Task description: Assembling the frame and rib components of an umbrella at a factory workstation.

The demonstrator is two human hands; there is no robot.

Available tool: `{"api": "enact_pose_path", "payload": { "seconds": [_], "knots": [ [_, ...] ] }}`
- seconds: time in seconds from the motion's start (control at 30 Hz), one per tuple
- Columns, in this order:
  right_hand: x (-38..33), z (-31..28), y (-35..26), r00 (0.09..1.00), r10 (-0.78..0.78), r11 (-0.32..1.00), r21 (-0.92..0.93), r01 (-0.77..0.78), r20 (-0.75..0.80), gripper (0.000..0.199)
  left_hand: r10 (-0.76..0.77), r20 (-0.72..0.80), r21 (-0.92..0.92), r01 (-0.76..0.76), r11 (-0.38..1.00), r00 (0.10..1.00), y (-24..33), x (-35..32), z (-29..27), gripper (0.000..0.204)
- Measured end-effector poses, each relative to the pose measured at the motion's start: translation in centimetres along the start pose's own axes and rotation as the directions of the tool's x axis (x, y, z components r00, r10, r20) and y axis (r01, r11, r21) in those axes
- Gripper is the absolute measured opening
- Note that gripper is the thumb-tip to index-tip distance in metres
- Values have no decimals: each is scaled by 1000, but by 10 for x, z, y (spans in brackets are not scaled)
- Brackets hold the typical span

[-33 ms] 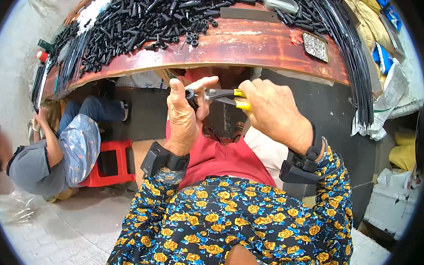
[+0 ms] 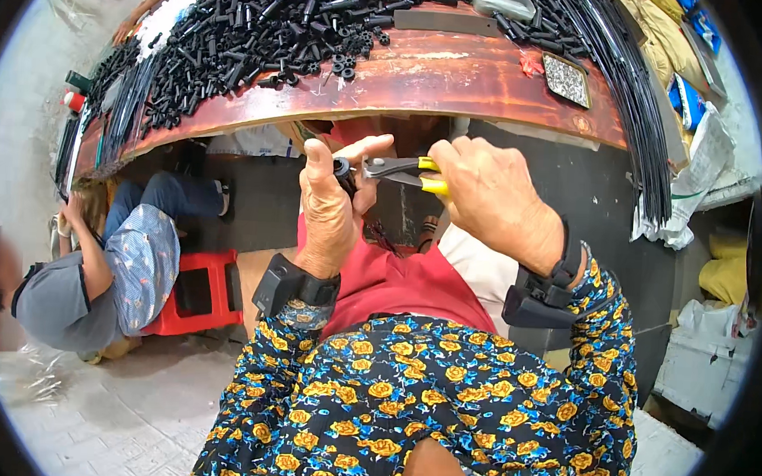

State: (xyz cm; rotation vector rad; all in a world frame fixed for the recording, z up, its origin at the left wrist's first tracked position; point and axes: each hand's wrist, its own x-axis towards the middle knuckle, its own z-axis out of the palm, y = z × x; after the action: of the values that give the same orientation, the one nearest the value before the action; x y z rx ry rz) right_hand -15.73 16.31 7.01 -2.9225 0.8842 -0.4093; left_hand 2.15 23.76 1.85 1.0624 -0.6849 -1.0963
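Observation:
A short black cylindrical part is held in my left hand, its fingers closed around it and the thumb raised along one side. My right hand grips a pair of pliers with yellow handles. The pliers point left, and their jaw tips are right at the end of the black part, beside my left fingers. Whether the jaws bite on something small there is too fine to make out. Both hands are above my lap, just in front of the table edge.
The reddish-brown table bears a heap of black parts, a grey flat bar, a clear container, a tray of small metal pieces and long black rods. At left, a person sits by a red stool.
The pliers have shifted very slightly left and up toward the black part. My left hand stays in place with the part in it.

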Motion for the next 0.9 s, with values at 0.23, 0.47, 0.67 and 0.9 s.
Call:
{"api": "enact_pose_path", "payload": {
  "seconds": [0.23,0.47,0.67,0.9],
  "knots": [
    [13,-21,-6,996,-85,980,-180,84,2,15,45,16,-15,-45,999,999,5,-3,2,87],
    [24,-18,-19,998,-56,952,-303,53,-3,15,126,-42,75,-122,990,991,4,0,5,90],
    [29,4,-6,996,33,997,-72,-39,-80,23,277,-91,-93,-285,954,957,19,14,-16,87],
    [31,2,104,907,418,908,19,-419,52,46,572,102,-274,-530,802,814,193,-16,-181,90]
  ]
}}
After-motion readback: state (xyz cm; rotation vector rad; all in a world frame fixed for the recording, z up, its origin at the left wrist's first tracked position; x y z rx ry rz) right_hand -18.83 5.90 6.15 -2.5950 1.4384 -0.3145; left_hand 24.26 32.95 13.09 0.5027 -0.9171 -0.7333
